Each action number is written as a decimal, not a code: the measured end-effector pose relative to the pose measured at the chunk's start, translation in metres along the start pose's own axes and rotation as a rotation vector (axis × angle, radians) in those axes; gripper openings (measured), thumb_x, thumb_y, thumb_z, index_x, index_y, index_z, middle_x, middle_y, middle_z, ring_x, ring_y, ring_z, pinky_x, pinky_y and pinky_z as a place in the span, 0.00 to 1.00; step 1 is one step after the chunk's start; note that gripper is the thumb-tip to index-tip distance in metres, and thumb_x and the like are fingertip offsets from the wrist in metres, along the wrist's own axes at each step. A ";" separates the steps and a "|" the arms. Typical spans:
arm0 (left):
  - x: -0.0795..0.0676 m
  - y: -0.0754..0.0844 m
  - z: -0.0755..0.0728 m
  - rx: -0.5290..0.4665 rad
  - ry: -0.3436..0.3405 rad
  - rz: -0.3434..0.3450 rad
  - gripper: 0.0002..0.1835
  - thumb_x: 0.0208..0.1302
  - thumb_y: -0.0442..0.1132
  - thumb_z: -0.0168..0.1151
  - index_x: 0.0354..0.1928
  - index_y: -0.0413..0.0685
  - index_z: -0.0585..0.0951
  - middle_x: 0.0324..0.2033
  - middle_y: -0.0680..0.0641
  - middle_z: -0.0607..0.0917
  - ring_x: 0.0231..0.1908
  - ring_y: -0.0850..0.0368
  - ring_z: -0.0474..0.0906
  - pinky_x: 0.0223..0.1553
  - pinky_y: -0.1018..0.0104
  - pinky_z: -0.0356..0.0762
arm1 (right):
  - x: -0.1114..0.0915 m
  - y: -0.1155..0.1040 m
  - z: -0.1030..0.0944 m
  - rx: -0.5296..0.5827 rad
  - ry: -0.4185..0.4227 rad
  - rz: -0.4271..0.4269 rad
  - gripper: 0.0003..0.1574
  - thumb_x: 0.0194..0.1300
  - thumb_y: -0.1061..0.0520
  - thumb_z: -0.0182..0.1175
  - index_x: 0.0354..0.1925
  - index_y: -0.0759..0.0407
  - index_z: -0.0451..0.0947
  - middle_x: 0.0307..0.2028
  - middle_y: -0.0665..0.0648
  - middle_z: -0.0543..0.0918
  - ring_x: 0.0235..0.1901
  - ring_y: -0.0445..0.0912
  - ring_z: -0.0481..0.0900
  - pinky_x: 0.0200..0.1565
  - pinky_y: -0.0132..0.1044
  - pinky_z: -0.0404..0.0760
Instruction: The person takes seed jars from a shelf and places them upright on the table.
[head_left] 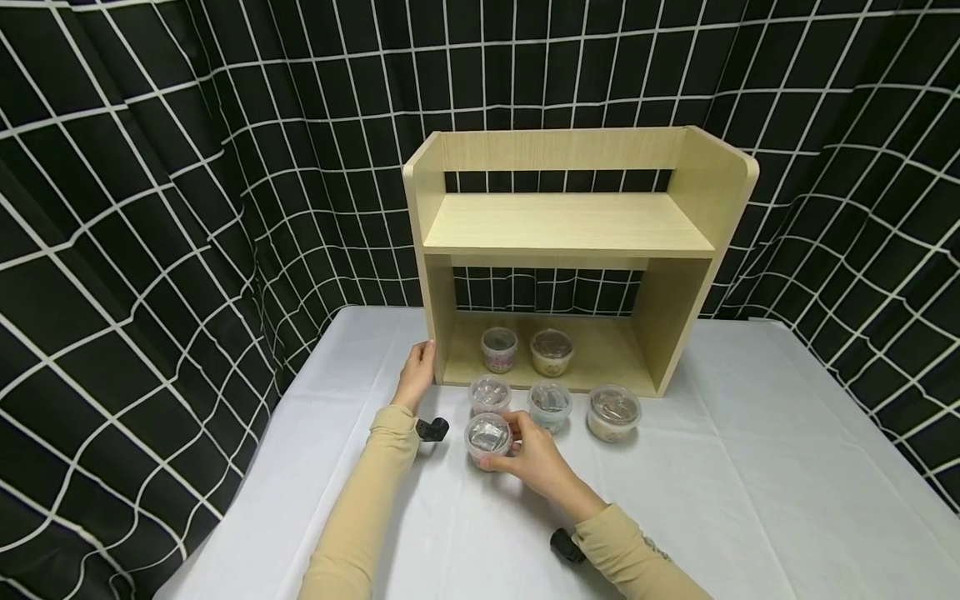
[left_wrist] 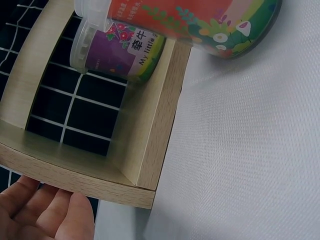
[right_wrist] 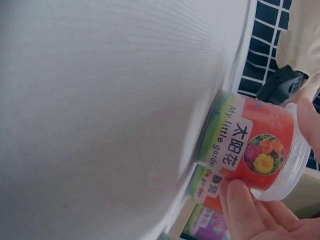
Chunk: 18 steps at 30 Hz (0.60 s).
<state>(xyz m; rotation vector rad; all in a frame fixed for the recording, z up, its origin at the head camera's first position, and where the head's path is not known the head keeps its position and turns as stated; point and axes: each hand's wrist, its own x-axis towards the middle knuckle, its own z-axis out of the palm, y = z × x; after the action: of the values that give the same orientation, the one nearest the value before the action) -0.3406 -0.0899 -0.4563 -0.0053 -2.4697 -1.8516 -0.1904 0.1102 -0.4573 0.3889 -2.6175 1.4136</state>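
Observation:
My right hand (head_left: 536, 458) grips a clear-lidded plastic tub (head_left: 487, 437) between thumb and fingers, at the front of a group of tubs on the white cloth. In the right wrist view this tub (right_wrist: 250, 137) has a red and green label with a flower picture and "My little garden". Its base appears to be on the cloth. My left hand (head_left: 417, 375) touches the outer side of the wooden shelf unit's left panel (head_left: 438, 321); in the left wrist view its relaxed fingers (left_wrist: 65, 210) reach behind the panel's edge.
Right behind the held tub stands another red-labelled tub (head_left: 490, 394). A pale-blue tub (head_left: 550, 407) and a wider tub (head_left: 613, 413) stand to the right. On the lower shelf are a purple-labelled tub (head_left: 499, 349) and a yellowish tub (head_left: 552, 352). Black gridded cloth (head_left: 360, 175) surrounds the table.

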 end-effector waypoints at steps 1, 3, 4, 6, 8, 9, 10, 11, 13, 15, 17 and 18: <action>0.000 0.000 0.000 0.000 0.001 0.001 0.32 0.71 0.59 0.38 0.64 0.42 0.64 0.59 0.38 0.69 0.55 0.43 0.68 0.55 0.51 0.66 | 0.000 0.000 0.000 0.002 -0.001 -0.004 0.44 0.40 0.51 0.77 0.52 0.67 0.68 0.37 0.58 0.78 0.39 0.50 0.77 0.41 0.42 0.79; 0.000 0.000 0.000 -0.003 0.000 0.001 0.32 0.71 0.59 0.38 0.64 0.41 0.64 0.59 0.37 0.69 0.55 0.43 0.68 0.55 0.51 0.66 | 0.000 0.000 0.000 0.012 -0.006 -0.008 0.47 0.40 0.51 0.77 0.54 0.67 0.67 0.37 0.59 0.78 0.39 0.51 0.77 0.41 0.44 0.78; 0.000 0.000 0.000 -0.004 -0.001 0.000 0.32 0.71 0.59 0.38 0.65 0.41 0.64 0.59 0.38 0.69 0.55 0.43 0.68 0.55 0.51 0.66 | 0.000 0.000 -0.001 0.007 -0.008 -0.010 0.48 0.40 0.51 0.78 0.55 0.66 0.66 0.38 0.59 0.78 0.39 0.51 0.77 0.42 0.45 0.78; 0.000 -0.001 0.000 -0.005 -0.003 -0.002 0.32 0.71 0.59 0.38 0.65 0.42 0.64 0.59 0.38 0.69 0.55 0.43 0.68 0.55 0.51 0.66 | 0.000 -0.001 -0.002 0.011 -0.011 0.002 0.50 0.38 0.51 0.78 0.56 0.66 0.65 0.38 0.59 0.78 0.40 0.52 0.76 0.43 0.48 0.76; 0.000 -0.001 0.000 -0.006 -0.004 -0.004 0.33 0.71 0.60 0.38 0.65 0.42 0.64 0.59 0.38 0.69 0.55 0.44 0.68 0.55 0.52 0.66 | 0.000 -0.003 -0.006 0.011 -0.014 0.010 0.52 0.37 0.51 0.79 0.57 0.66 0.65 0.39 0.59 0.77 0.41 0.53 0.76 0.45 0.50 0.75; 0.000 -0.001 0.000 -0.006 -0.005 -0.004 0.33 0.71 0.60 0.37 0.65 0.42 0.64 0.59 0.38 0.69 0.55 0.44 0.68 0.55 0.52 0.66 | 0.000 -0.005 -0.009 0.008 -0.012 0.013 0.53 0.36 0.51 0.79 0.57 0.66 0.65 0.39 0.60 0.77 0.41 0.54 0.76 0.45 0.50 0.75; 0.000 -0.001 0.000 -0.005 -0.006 -0.002 0.33 0.71 0.60 0.37 0.65 0.41 0.64 0.59 0.37 0.69 0.54 0.44 0.69 0.54 0.52 0.67 | 0.001 -0.006 -0.012 0.011 -0.009 0.012 0.53 0.36 0.52 0.79 0.57 0.66 0.65 0.40 0.60 0.77 0.42 0.55 0.76 0.46 0.51 0.74; 0.000 -0.001 0.000 -0.005 -0.007 -0.003 0.33 0.70 0.60 0.37 0.65 0.42 0.63 0.59 0.38 0.69 0.54 0.44 0.69 0.54 0.52 0.67 | 0.002 -0.007 -0.015 0.018 -0.006 0.013 0.53 0.36 0.53 0.79 0.58 0.67 0.64 0.41 0.61 0.77 0.43 0.55 0.76 0.48 0.51 0.74; 0.000 0.000 -0.001 -0.003 -0.006 -0.001 0.33 0.71 0.60 0.37 0.65 0.42 0.63 0.59 0.38 0.69 0.54 0.44 0.69 0.54 0.52 0.67 | 0.006 -0.009 -0.024 0.029 0.001 0.005 0.53 0.37 0.54 0.79 0.58 0.67 0.64 0.43 0.62 0.77 0.45 0.57 0.75 0.50 0.49 0.73; 0.000 0.000 -0.001 -0.001 -0.006 0.001 0.33 0.71 0.60 0.37 0.65 0.42 0.63 0.59 0.37 0.68 0.54 0.44 0.69 0.54 0.52 0.67 | 0.011 -0.011 -0.033 0.045 0.012 -0.006 0.53 0.38 0.54 0.78 0.59 0.67 0.64 0.45 0.63 0.76 0.48 0.58 0.74 0.52 0.47 0.72; 0.000 0.000 -0.001 -0.001 -0.006 0.001 0.32 0.71 0.59 0.37 0.65 0.42 0.64 0.59 0.38 0.68 0.54 0.44 0.69 0.54 0.52 0.67 | 0.015 -0.011 -0.043 0.058 0.020 -0.010 0.52 0.39 0.55 0.77 0.59 0.67 0.64 0.48 0.64 0.75 0.50 0.58 0.73 0.54 0.45 0.71; 0.000 0.000 -0.001 0.001 -0.006 0.002 0.32 0.71 0.59 0.37 0.65 0.42 0.64 0.59 0.37 0.69 0.54 0.44 0.69 0.54 0.52 0.67 | 0.017 -0.012 -0.048 0.059 0.025 -0.014 0.51 0.40 0.55 0.77 0.59 0.67 0.64 0.49 0.64 0.74 0.51 0.57 0.72 0.54 0.45 0.71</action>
<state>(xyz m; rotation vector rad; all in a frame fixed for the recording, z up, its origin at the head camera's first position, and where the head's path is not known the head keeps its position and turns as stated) -0.3405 -0.0905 -0.4559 -0.0137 -2.4738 -1.8528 -0.2031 0.1412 -0.4174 0.3926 -2.5532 1.4842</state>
